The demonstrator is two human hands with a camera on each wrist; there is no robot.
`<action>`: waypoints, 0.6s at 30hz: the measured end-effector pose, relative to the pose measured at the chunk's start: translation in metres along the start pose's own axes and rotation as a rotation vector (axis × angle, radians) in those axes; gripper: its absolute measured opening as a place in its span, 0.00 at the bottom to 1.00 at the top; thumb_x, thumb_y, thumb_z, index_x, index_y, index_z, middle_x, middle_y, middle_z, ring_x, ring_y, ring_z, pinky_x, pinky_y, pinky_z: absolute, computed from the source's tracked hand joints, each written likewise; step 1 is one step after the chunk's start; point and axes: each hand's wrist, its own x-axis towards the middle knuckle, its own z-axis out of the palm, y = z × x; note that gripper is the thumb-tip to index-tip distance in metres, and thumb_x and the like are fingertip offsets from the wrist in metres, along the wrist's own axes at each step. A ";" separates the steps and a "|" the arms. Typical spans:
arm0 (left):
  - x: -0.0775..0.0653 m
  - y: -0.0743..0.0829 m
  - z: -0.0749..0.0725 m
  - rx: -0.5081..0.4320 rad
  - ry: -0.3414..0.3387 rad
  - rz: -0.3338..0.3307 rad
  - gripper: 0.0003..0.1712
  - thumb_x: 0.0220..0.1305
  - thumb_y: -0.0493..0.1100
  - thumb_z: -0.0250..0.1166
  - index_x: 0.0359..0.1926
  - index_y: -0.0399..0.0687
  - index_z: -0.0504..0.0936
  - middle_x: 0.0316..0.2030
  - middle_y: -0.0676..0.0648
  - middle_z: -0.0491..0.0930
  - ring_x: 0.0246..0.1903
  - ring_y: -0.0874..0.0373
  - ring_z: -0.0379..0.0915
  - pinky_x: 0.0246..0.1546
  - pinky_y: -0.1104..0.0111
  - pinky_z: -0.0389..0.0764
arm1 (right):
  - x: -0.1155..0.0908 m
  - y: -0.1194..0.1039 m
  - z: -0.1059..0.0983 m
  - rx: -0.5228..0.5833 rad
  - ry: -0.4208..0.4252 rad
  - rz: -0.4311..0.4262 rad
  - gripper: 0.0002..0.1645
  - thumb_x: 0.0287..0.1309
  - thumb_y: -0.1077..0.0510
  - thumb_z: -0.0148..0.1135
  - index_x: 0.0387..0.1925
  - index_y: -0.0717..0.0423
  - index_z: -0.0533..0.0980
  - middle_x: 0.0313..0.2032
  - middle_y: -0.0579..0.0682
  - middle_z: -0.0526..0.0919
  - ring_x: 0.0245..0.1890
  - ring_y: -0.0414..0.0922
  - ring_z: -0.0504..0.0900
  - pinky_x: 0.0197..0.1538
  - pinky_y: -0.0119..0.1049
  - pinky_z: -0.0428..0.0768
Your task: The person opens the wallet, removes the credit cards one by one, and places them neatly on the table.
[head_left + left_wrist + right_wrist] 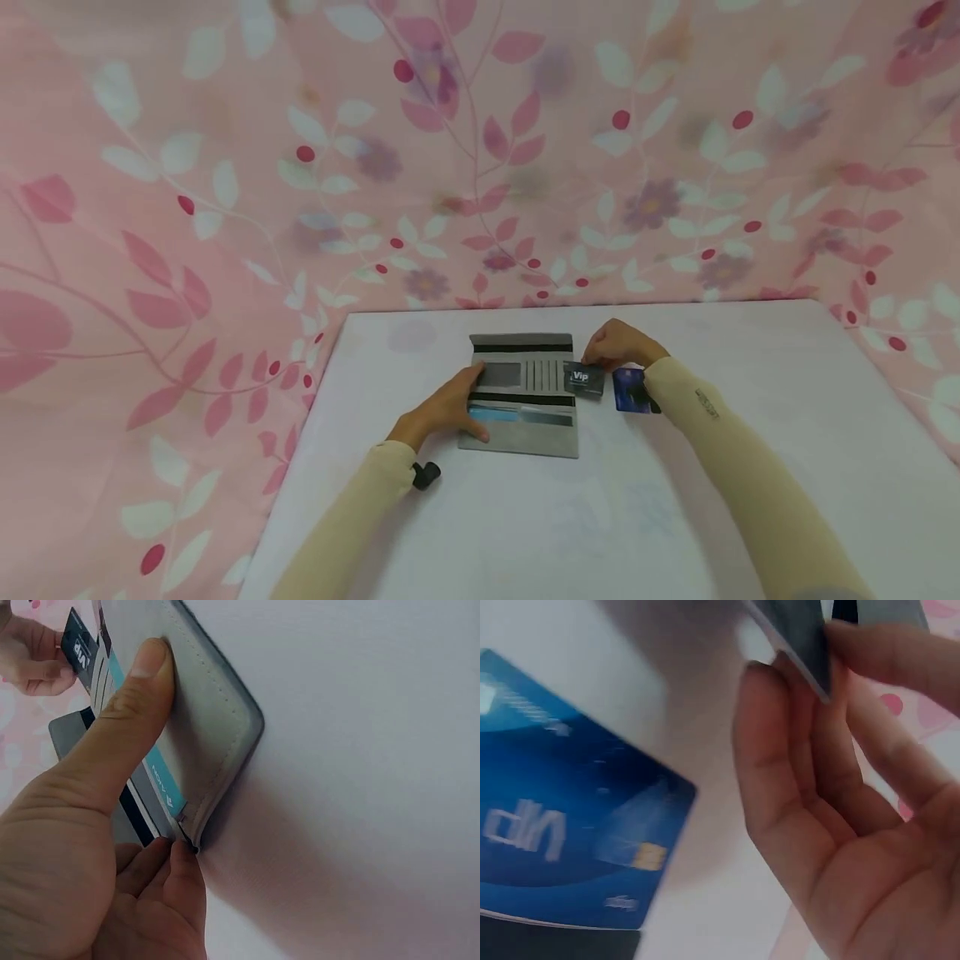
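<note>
An open grey wallet [517,440] lies on the white table, with card slots and a clear window on its upper part. My left hand [447,402] grips its left edge; in the left wrist view the thumb presses on the grey face and fingers [187,885] are at the edge. A light blue card [491,414] shows in a lower pocket. My right hand [618,343] pinches a dark Vip card [583,381] at the wallet's right side, by the slots. How far the card sits in a slot, I cannot tell.
A blue bank card [570,810] with a gold chip lies on the table under my right wrist, on top of a dark card [555,946]. A pink floral cloth [480,167] hangs behind the table's far edge.
</note>
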 end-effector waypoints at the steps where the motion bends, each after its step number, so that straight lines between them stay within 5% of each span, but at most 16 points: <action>1: 0.000 0.001 0.001 0.001 -0.001 0.002 0.76 0.33 0.54 0.85 0.76 0.41 0.45 0.74 0.42 0.51 0.71 0.51 0.50 0.70 0.60 0.55 | 0.002 -0.002 -0.001 -0.028 -0.017 0.001 0.08 0.53 0.61 0.67 0.32 0.64 0.86 0.28 0.51 0.84 0.28 0.44 0.79 0.37 0.41 0.85; 10: 0.003 0.004 0.002 0.023 -0.013 0.000 0.77 0.33 0.55 0.84 0.76 0.41 0.45 0.74 0.43 0.51 0.71 0.52 0.49 0.70 0.61 0.55 | 0.013 -0.016 -0.003 -0.186 -0.127 0.002 0.06 0.51 0.63 0.66 0.30 0.61 0.86 0.27 0.46 0.82 0.29 0.42 0.75 0.34 0.33 0.79; 18: -0.001 0.001 -0.002 0.006 -0.005 -0.011 0.76 0.33 0.55 0.85 0.77 0.42 0.45 0.74 0.43 0.51 0.71 0.52 0.50 0.70 0.60 0.56 | 0.020 -0.020 0.001 -0.151 -0.174 0.077 0.07 0.53 0.65 0.64 0.32 0.63 0.85 0.30 0.49 0.83 0.31 0.43 0.76 0.38 0.34 0.80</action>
